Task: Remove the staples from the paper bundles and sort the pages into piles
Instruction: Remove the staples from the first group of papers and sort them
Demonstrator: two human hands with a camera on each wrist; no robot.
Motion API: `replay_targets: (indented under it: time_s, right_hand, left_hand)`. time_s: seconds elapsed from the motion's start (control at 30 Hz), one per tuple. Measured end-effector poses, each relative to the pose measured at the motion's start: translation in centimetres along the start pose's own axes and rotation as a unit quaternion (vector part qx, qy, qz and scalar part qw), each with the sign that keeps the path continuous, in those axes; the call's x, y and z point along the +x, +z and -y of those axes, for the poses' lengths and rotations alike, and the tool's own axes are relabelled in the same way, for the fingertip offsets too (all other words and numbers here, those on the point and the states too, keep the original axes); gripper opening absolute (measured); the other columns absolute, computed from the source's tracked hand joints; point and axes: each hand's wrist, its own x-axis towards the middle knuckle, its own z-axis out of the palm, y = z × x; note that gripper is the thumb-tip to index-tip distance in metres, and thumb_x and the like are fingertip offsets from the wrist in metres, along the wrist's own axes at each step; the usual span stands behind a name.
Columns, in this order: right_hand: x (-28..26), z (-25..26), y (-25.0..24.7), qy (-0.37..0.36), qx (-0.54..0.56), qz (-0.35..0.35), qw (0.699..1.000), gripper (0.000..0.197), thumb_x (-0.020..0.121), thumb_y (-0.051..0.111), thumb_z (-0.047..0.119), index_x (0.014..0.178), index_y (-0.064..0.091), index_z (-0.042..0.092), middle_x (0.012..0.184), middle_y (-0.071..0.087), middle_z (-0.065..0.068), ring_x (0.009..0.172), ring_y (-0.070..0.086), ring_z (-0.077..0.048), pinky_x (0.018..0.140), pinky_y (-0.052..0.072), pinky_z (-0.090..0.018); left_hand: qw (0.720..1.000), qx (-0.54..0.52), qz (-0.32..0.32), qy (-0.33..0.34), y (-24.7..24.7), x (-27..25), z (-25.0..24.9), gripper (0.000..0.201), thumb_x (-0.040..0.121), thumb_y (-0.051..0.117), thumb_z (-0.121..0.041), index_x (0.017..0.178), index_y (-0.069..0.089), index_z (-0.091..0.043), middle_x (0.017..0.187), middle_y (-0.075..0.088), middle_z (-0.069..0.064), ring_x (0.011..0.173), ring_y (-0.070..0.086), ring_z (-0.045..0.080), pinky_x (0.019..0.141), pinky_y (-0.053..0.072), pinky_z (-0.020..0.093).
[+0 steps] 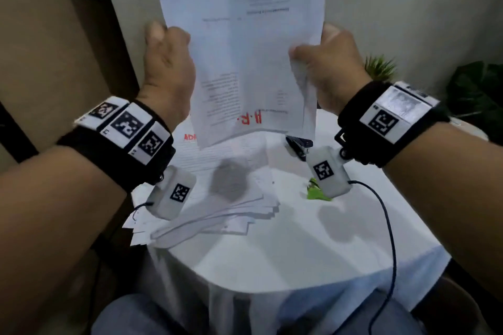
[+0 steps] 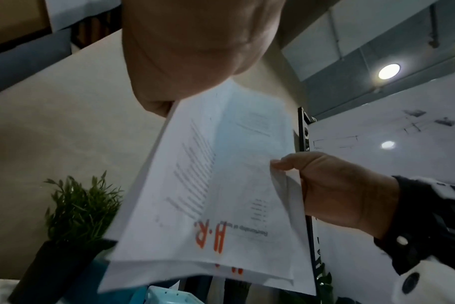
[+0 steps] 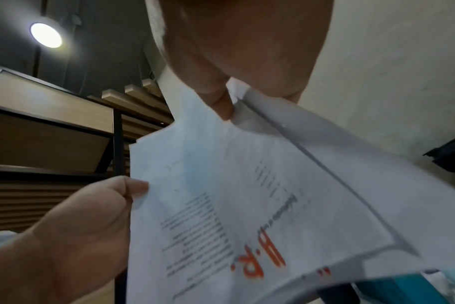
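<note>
I hold a white paper bundle [image 1: 245,62] upright above the table, its red "H.R." heading upside down near the lower edge. My left hand [image 1: 166,62] grips the bundle's left edge and my right hand [image 1: 324,62] pinches its right edge. The same bundle [image 2: 221,195] fills the left wrist view, with the right hand [image 2: 325,185] on its side. In the right wrist view the bundle [image 3: 247,205] shows several sheets, with the left hand [image 3: 91,216] on its edge. A loose pile of pages [image 1: 217,198] lies on the table. A black stapler [image 1: 298,145] sits below my right hand.
The round table has a white cloth [image 1: 299,247]. A small green item [image 1: 315,190] lies near the stapler. Potted green plants [image 1: 476,95] stand at the right behind the table. A wall and a wooden panel [image 1: 40,49] rise behind and to the left.
</note>
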Motion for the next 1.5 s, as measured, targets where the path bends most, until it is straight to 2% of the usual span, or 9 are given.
replay_targets:
  time_s: [0.07, 0.23, 0.4, 0.6, 0.8, 1.0, 1.17, 1.33, 1.5]
  right_hand:
    - [0.2, -0.4, 0.6, -0.021, 0.036, -0.023, 0.999, 0.025, 0.081, 0.058, -0.009, 0.093, 0.067, 0.011, 0.098, 0.076, -0.011, 0.089, 0.075, -0.028, 0.079, 0.063, -0.041]
    - [-1.5, -5.2, -0.3, 0.03, 0.042, 0.042, 0.998, 0.027, 0.084, 0.068, -0.008, 0.109, 0.069, 0.004, 0.102, 0.077, -0.009, 0.092, 0.075, -0.025, 0.081, 0.06, -0.037]
    - [-1.7, -6.8, 0.1, 0.063, 0.099, 0.054, 0.992, 0.032, 0.081, 0.071, -0.01, 0.112, 0.07, -0.001, 0.11, 0.075, -0.016, 0.101, 0.072, -0.036, 0.093, 0.057, -0.051]
    - [-1.3, -6.6, 0.6, 0.071, 0.129, 0.058, 0.987, 0.031, 0.08, 0.073, -0.008, 0.11, 0.069, -0.003, 0.107, 0.075, -0.018, 0.097, 0.072, -0.039, 0.091, 0.056, -0.057]
    - [-1.0, -6.8, 1.0, 0.066, 0.149, 0.061, 0.985, 0.035, 0.072, 0.075, -0.005, 0.107, 0.073, 0.0, 0.107, 0.076, -0.016, 0.1, 0.072, -0.039, 0.09, 0.058, -0.051]
    - [-1.6, -7.9, 0.1, 0.091, 0.108, 0.081, 0.987, 0.031, 0.079, 0.07, -0.012, 0.107, 0.072, 0.002, 0.107, 0.076, -0.016, 0.098, 0.072, -0.036, 0.09, 0.058, -0.049]
    - [-0.3, -7.5, -2.2, 0.081, 0.027, 0.019, 0.996, 0.013, 0.081, 0.075, -0.003, 0.089, 0.069, 0.006, 0.081, 0.074, -0.006, 0.07, 0.069, -0.019, 0.068, 0.056, -0.034]
    - [-1.8, -6.6, -2.7, 0.182, 0.151, 0.111, 0.965, 0.045, 0.079, 0.079, 0.028, 0.119, 0.063, 0.015, 0.116, 0.072, -0.007, 0.1, 0.069, -0.024, 0.083, 0.053, -0.039]
    - [-1.5, -4.7, 0.0, 0.131, 0.245, 0.028, 0.96, 0.022, 0.095, 0.061, 0.0, 0.114, 0.066, 0.008, 0.104, 0.076, -0.01, 0.088, 0.075, -0.025, 0.073, 0.062, -0.041]
  left_hand:
    - [0.999, -0.034, 0.015, 0.011, -0.2, 0.5, 0.4, 0.01, 0.086, 0.046, -0.02, 0.09, 0.038, -0.025, 0.096, 0.047, 0.003, 0.088, 0.047, 0.019, 0.088, 0.05, 0.049]
    - [0.998, -0.025, 0.033, -0.039, -2.6, -1.8, 4.4, 0.023, 0.079, 0.05, -0.021, 0.099, 0.06, -0.023, 0.103, 0.065, 0.003, 0.096, 0.058, 0.022, 0.081, 0.05, 0.041]
    - [0.993, -0.014, 0.061, -0.097, -3.0, -2.0, 5.9, 0.018, 0.073, 0.046, -0.019, 0.089, 0.055, -0.017, 0.081, 0.063, -0.004, 0.076, 0.054, 0.018, 0.06, 0.041, 0.028]
    - [0.992, -0.054, 0.061, -0.094, -2.8, -1.5, 5.6, 0.019, 0.095, 0.045, -0.003, 0.105, 0.06, -0.009, 0.079, 0.067, -0.006, 0.062, 0.059, 0.007, 0.046, 0.043, 0.015]
    - [0.987, -0.078, 0.089, -0.105, -2.0, -1.3, 6.1, 0.049, 0.077, 0.05, -0.018, 0.123, 0.062, -0.006, 0.101, 0.073, 0.005, 0.092, 0.069, 0.024, 0.074, 0.056, 0.036]
    - [0.968, -0.028, 0.189, -0.161, -3.0, -1.5, 6.7, 0.041, 0.079, 0.072, -0.015, 0.119, 0.071, -0.008, 0.114, 0.078, 0.012, 0.108, 0.074, 0.035, 0.099, 0.059, 0.049]
    - [0.966, -0.153, 0.096, -0.187, -3.3, 0.3, 5.5, 0.022, 0.099, 0.065, -0.007, 0.121, 0.07, -0.005, 0.11, 0.078, 0.013, 0.099, 0.077, 0.03, 0.076, 0.065, 0.038]
    - [0.918, -0.316, 0.064, -0.23, -2.7, 0.7, 4.4, 0.04, 0.105, 0.054, -0.025, 0.139, 0.062, -0.005, 0.131, 0.072, 0.014, 0.115, 0.072, 0.031, 0.091, 0.061, 0.045]
    - [0.909, -0.332, 0.09, -0.233, -1.2, -0.8, 4.9, 0.024, 0.103, 0.058, -0.019, 0.123, 0.069, -0.01, 0.122, 0.076, 0.01, 0.103, 0.076, 0.026, 0.09, 0.063, 0.042]
